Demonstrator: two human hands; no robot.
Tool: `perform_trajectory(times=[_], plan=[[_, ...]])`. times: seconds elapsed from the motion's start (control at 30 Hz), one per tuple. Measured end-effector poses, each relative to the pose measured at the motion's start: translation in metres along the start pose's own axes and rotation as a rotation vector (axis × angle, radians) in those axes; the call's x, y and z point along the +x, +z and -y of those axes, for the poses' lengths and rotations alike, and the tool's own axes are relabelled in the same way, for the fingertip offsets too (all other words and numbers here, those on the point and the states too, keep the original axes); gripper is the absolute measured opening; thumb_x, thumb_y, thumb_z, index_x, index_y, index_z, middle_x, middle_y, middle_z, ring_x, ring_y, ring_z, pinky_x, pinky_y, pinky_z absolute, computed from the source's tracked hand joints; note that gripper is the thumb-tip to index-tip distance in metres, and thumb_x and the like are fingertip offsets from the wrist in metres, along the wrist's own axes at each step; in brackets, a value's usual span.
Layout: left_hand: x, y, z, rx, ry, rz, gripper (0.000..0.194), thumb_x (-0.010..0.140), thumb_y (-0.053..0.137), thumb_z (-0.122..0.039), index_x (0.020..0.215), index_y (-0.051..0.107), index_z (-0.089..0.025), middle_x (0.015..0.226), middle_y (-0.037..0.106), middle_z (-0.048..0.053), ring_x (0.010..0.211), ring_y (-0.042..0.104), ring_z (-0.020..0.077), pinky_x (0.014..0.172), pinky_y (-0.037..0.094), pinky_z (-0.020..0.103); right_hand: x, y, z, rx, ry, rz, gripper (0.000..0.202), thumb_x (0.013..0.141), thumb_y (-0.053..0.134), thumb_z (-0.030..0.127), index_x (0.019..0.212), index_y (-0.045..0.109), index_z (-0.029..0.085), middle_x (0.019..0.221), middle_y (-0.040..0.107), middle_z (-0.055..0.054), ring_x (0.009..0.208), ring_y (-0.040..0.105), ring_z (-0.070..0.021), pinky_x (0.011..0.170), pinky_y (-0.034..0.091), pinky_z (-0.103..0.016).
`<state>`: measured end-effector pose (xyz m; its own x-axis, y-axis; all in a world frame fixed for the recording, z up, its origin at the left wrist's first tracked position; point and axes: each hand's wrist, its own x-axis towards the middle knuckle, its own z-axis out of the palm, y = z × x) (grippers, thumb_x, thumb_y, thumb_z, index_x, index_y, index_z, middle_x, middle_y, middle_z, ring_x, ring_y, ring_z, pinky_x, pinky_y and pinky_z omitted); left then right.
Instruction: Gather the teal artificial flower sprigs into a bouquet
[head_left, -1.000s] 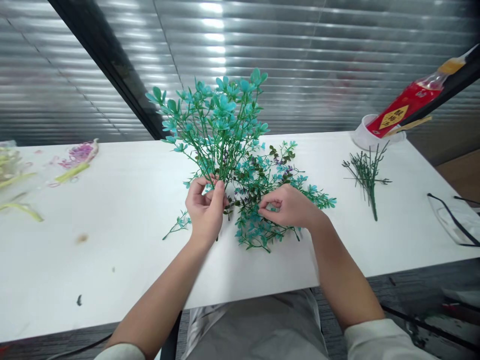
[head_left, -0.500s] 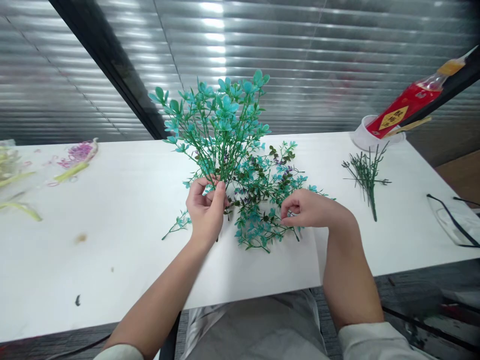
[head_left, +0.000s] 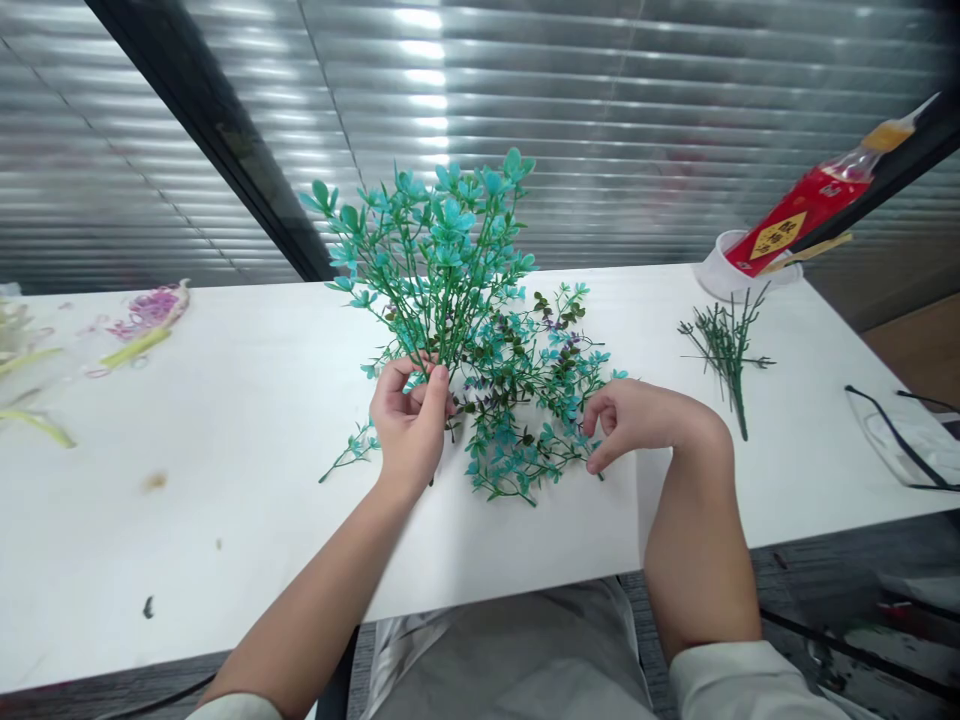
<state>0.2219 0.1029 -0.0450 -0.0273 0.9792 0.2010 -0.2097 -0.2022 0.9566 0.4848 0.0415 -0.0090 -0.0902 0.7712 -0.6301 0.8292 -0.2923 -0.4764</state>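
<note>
Left of the heaped turquoise sprigs point(head_left: 506, 455), the left hand point(head_left: 409, 425) is pinching a leafy bunch point(head_left: 451, 245) and holding it upright, its top spreading above and behind the heap. Trouble could be coming from that pinch: thumb and fingertips are carrying many thin stems, so a slackening hold could be letting some slide or fan out. The bunch's lower leaves are overlapping the heap in view; if they are catching there, lifting could be dragging sprigs along. One loose sprig point(head_left: 349, 455) is lying on the surface point(head_left: 247, 450), left of the heap, where the left forearm could be knocking it aside.

At the heap's right edge, the right hand point(head_left: 637, 418) is hovering, wrist sharply bent, thumb and curled fingers standing apart with nothing visible between them; whether the thumb is touching a stem end, the view isn't showing.
</note>
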Motion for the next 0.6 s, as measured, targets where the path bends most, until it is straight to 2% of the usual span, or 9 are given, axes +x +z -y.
perform_trajectory(times=[0.1,0.2,0.3,0.4,0.5,0.6], plan=[[0.0,0.001,-0.001,0.001,-0.001,0.003,0.043,0.074,0.081,-0.046,0.081,0.048,-0.019,0.09,0.058,-0.003,0.042,0.053,0.0019,0.032,0.036,0.014,0.005,0.004,0.001,-0.022,0.014,0.001,0.048,0.045,0.092,0.049,0.08,0.072,0.021,0.073,0.069,-0.003,0.064,0.062,-0.0205,0.051,0.04,-0.03],[0.0,0.001,-0.001,0.003,-0.003,0.014,0.044,0.074,0.081,-0.046,0.081,0.047,-0.019,0.086,0.058,-0.003,0.042,0.054,0.0022,0.033,0.036,0.013,0.01,0.006,0.002,-0.028,-0.007,-0.028,0.029,0.054,0.088,0.037,0.072,0.072,0.021,0.074,0.071,-0.004,0.064,0.062,-0.0201,0.051,0.039,-0.03],[-0.001,0.001,-0.001,0.0,-0.004,0.013,0.043,0.074,0.081,-0.046,0.081,0.047,-0.019,0.086,0.058,-0.004,0.042,0.053,0.0022,0.033,0.036,0.013,0.008,0.004,0.0,0.038,-0.102,-0.026,0.017,0.063,0.082,0.034,0.071,0.073,0.021,0.072,0.07,-0.003,0.063,0.059,-0.0175,0.053,0.039,-0.029],[-0.001,0.001,-0.001,-0.008,-0.008,0.014,0.042,0.075,0.08,-0.045,0.082,0.047,-0.019,0.089,0.058,-0.003,0.042,0.053,0.0019,0.033,0.036,0.013,0.0,-0.002,-0.005,0.169,-0.26,-0.004,0.022,0.073,0.078,0.041,0.081,0.075,0.021,0.072,0.068,-0.002,0.059,0.054,-0.0136,0.053,0.04,-0.027],[-0.002,0.002,-0.002,-0.013,-0.016,0.027,0.043,0.075,0.08,-0.046,0.082,0.047,-0.019,0.09,0.059,-0.003,0.042,0.053,0.0017,0.033,0.036,0.014,-0.009,-0.006,-0.011,0.369,-0.424,-0.018,0.027,0.077,0.077,0.043,0.089,0.073,0.02,0.089,0.071,-0.006,0.064,0.06,-0.0134,0.054,0.046,-0.026],[-0.004,0.003,-0.002,-0.014,-0.01,0.036,0.042,0.074,0.08,-0.046,0.082,0.049,-0.02,0.091,0.06,-0.002,0.043,0.051,0.0011,0.033,0.035,0.014,-0.011,-0.006,-0.013,0.583,-0.496,-0.056,0.027,0.077,0.079,0.041,0.09,0.07,0.019,0.11,0.069,-0.011,0.068,0.067,-0.0139,0.057,0.055,-0.027]])
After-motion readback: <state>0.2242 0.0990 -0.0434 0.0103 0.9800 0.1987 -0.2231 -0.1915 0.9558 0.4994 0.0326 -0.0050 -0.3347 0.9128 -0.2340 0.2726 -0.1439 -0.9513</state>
